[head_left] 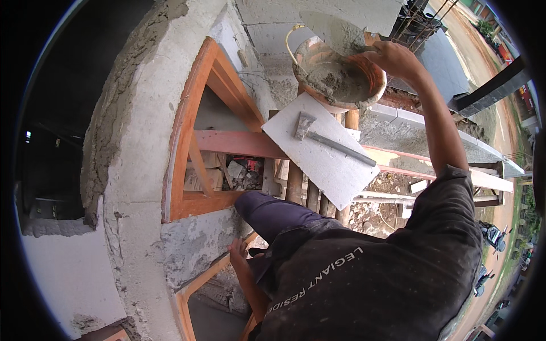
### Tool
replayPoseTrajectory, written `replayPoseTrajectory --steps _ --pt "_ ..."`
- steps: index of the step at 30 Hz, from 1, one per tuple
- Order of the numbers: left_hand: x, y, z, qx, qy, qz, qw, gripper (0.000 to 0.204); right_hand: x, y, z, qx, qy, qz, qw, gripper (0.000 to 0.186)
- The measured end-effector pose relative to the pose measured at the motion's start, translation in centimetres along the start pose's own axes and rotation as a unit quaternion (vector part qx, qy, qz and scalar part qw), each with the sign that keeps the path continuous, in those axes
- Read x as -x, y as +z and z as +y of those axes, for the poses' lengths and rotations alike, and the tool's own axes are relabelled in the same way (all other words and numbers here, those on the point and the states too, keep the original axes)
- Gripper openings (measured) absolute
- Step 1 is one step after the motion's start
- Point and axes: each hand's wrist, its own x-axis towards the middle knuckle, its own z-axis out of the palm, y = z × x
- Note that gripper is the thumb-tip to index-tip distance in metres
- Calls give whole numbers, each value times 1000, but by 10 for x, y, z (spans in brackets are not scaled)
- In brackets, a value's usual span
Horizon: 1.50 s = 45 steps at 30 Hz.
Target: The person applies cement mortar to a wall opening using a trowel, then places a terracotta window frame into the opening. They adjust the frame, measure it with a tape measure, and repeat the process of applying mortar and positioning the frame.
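By the wall (136, 142), the right hand (393, 58) grips a trowel (335, 33) over the bucket's (375, 91) far edge, seemingly scooping mortar (336, 79), best lifted level; left hand's (239, 257) grip unclear.

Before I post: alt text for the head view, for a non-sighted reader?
A person's right hand holds a trowel at the far rim of an orange bucket of grey mortar. Beside the bucket, a hammer-like tool lies on a white board; the left hand is by a wooden frame.
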Motion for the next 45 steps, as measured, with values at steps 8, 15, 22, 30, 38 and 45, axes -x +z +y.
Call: replayPoseTrajectory --steps 8,15,22,30,38,45 --pt "-16 -11 7 -37 19 30 999 88 -39 95 26 196 -12 -211 958 26" --pt "-11 -36 -29 -7 -21 74 997 88 -30 82 15 -38 28 -296 954 26" --pt "-17 -11 -4 -20 21 45 999 77 -4 64 48 -230 -1 -279 932 29" --pt "-15 4 15 -55 44 9 997 69 0 -34 17 -234 0 -194 953 21" --pt "-4 6 1 -15 74 48 996 68 -45 -123 -175 -299 -261 -173 902 29" --pt "6 -14 -30 61 74 106 990 70 -20 -181 -329 -88 -458 -98 879 27"
